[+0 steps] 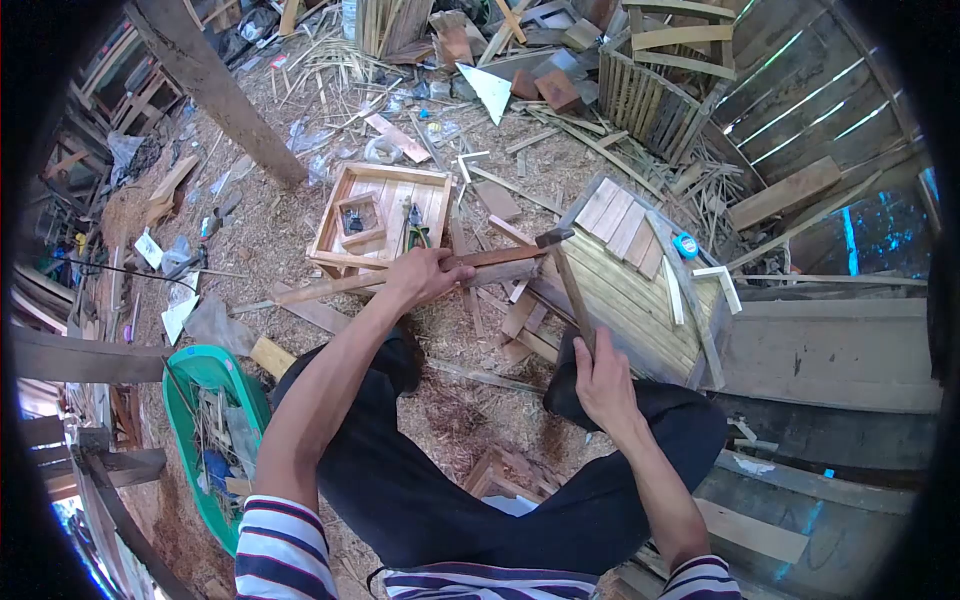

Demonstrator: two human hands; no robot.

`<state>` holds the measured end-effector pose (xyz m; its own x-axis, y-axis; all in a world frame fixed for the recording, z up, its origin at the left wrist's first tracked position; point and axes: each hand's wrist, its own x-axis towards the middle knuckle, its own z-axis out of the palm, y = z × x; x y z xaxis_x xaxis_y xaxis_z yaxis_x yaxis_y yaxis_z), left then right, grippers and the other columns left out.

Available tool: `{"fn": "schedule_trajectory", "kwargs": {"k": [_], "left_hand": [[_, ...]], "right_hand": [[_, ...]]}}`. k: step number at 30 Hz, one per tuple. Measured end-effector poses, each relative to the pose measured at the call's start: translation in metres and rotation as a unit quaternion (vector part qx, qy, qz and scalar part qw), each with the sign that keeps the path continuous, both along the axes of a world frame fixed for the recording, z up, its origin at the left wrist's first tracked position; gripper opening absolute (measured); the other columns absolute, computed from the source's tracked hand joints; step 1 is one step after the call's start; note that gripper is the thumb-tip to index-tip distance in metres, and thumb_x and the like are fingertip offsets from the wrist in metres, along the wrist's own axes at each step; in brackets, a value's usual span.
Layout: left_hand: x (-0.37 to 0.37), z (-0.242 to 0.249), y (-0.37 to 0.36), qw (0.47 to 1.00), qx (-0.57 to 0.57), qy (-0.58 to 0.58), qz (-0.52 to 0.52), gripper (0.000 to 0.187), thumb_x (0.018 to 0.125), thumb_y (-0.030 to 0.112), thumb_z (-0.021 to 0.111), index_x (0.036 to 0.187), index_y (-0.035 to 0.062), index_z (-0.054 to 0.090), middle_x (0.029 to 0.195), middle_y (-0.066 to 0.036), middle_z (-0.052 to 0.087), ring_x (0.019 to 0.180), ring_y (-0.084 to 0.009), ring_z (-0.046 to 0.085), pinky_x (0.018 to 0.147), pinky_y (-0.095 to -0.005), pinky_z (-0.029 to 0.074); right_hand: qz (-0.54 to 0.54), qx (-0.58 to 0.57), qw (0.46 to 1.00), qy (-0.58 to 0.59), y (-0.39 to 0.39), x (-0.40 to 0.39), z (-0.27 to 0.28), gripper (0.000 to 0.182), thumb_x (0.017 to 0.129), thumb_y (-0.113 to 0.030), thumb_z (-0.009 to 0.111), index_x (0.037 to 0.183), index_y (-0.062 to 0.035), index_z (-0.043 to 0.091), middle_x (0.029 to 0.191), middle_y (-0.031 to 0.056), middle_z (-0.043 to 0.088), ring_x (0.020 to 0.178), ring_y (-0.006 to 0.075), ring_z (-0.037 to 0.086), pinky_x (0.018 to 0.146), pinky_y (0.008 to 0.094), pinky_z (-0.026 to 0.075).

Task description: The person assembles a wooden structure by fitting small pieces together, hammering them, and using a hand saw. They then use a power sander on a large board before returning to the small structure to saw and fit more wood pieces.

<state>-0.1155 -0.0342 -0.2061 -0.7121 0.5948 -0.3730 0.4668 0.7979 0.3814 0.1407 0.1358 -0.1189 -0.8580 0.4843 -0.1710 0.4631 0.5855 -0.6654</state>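
My right hand (605,380) is wrapped round the wooden handle of a hammer (573,287). The hammer's dark head is up at the far end of a reddish-brown wooden strip (502,257). With closed fingers, my left hand (425,278) grips this strip near its left end. Just under it, a greyish wooden piece (505,273) runs alongside. A low wooden workbench (625,305) stands right of the strip's end, with pale boards (617,222) lying on top. Beyond my left hand is a shallow wooden tray (330,222) holding pliers (416,228) and a small wooden frame (362,235).
A blue tape measure (685,245) rests on the bench. To the left sits a green plastic basin (190,445) of scraps. A wooden post (215,95) rises at the upper left. Shavings and offcuts cover the ground. Plank walling (810,90) borders the right.
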Motion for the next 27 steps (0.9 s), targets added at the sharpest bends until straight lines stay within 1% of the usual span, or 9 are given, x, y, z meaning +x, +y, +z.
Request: {"fn": "schedule_trajectory", "kwargs": {"k": [4,6,10,12,16,18,23,25,27], "left_hand": [[0.000,-0.002,0.000,1.000,0.010,0.004,-0.006,0.076,0.077,0.074,0.051,0.113,0.0081,0.065,0.096,-0.018,0.068,0.095,-0.0342,0.065,0.082,-0.0447,0.051],[0.002,-0.001,-0.001,1.000,0.019,0.017,0.002,0.076,0.078,0.073,0.051,0.113,0.0076,0.065,0.096,-0.019,0.068,0.095,-0.0349,0.064,0.082,-0.0446,0.051],[0.003,0.005,-0.002,1.000,0.004,-0.009,-0.008,0.076,0.078,0.073,0.051,0.113,0.0071,0.065,0.096,-0.019,0.068,0.096,-0.0353,0.064,0.083,-0.0444,0.051],[0.003,0.001,-0.001,1.000,0.005,-0.023,0.000,0.076,0.078,0.073,0.050,0.114,0.0068,0.064,0.097,-0.019,0.068,0.096,-0.0356,0.064,0.083,-0.0444,0.050],[0.000,-0.012,-0.003,0.999,0.045,0.005,0.010,0.071,0.076,0.071,0.056,0.107,0.0078,0.066,0.093,-0.021,0.067,0.091,-0.0384,0.064,0.080,-0.0456,0.050],[0.001,-0.009,-0.002,0.999,0.044,0.002,0.006,0.071,0.077,0.071,0.055,0.105,0.0068,0.066,0.091,-0.021,0.067,0.091,-0.0386,0.064,0.079,-0.0459,0.050],[0.003,-0.010,-0.004,0.997,0.072,0.017,-0.004,0.069,0.078,0.070,0.055,0.097,0.0054,0.065,0.087,-0.020,0.067,0.089,-0.0386,0.064,0.077,-0.0468,0.049],[0.001,-0.001,-0.003,0.999,0.015,-0.028,-0.007,0.077,0.080,0.071,0.051,0.117,0.0047,0.063,0.103,-0.020,0.067,0.098,-0.0363,0.063,0.086,-0.0443,0.050],[0.003,0.001,-0.003,1.000,0.015,-0.025,-0.007,0.076,0.080,0.071,0.051,0.117,0.0045,0.063,0.102,-0.020,0.067,0.098,-0.0365,0.063,0.086,-0.0445,0.050]], "right_hand": [[0.018,0.016,0.999,-0.038,0.005,0.008,-0.030,0.026,0.097,-0.022,0.048,0.100,0.0039,0.044,0.071,0.0334,0.056,0.076,0.0536,0.054,0.064,0.0555,0.040],[0.021,0.041,0.999,-0.001,0.005,0.007,-0.023,0.025,0.097,-0.021,0.048,0.100,0.0036,0.043,0.068,0.0328,0.056,0.073,0.0535,0.054,0.062,0.0559,0.039],[0.001,0.022,0.998,0.057,0.001,0.005,-0.017,0.023,0.096,-0.019,0.049,0.098,0.0035,0.043,0.068,0.0331,0.055,0.072,0.0533,0.054,0.061,0.0565,0.040],[0.055,0.067,0.996,-0.009,0.006,0.009,-0.036,0.023,0.094,-0.015,0.050,0.103,0.0045,0.041,0.064,0.0321,0.055,0.067,0.0516,0.056,0.058,0.0561,0.042],[0.055,0.066,0.996,-0.013,0.002,0.004,-0.014,0.022,0.093,-0.014,0.049,0.103,0.0043,0.041,0.064,0.0321,0.055,0.067,0.0522,0.055,0.058,0.0567,0.043],[0.031,0.069,0.992,0.105,-0.003,0.001,-0.003,0.020,0.093,-0.012,0.049,0.100,0.0039,0.040,0.065,0.0333,0.055,0.067,0.0520,0.056,0.058,0.0569,0.043],[0.018,0.063,0.998,0.015,0.001,0.007,-0.033,0.019,0.092,-0.011,0.050,0.098,0.0029,0.039,0.069,0.0338,0.056,0.071,0.0520,0.056,0.061,0.0570,0.043],[0.024,0.073,0.997,-0.021,0.003,0.003,-0.031,0.019,0.091,-0.011,0.050,0.098,0.0026,0.039,0.069,0.0337,0.056,0.072,0.0517,0.056,0.062,0.0571,0.043],[0.009,0.036,0.996,0.078,-0.004,0.002,-0.011,0.021,0.092,-0.014,0.050,0.099,0.0030,0.039,0.070,0.0333,0.057,0.072,0.0520,0.056,0.063,0.0581,0.043]]}}
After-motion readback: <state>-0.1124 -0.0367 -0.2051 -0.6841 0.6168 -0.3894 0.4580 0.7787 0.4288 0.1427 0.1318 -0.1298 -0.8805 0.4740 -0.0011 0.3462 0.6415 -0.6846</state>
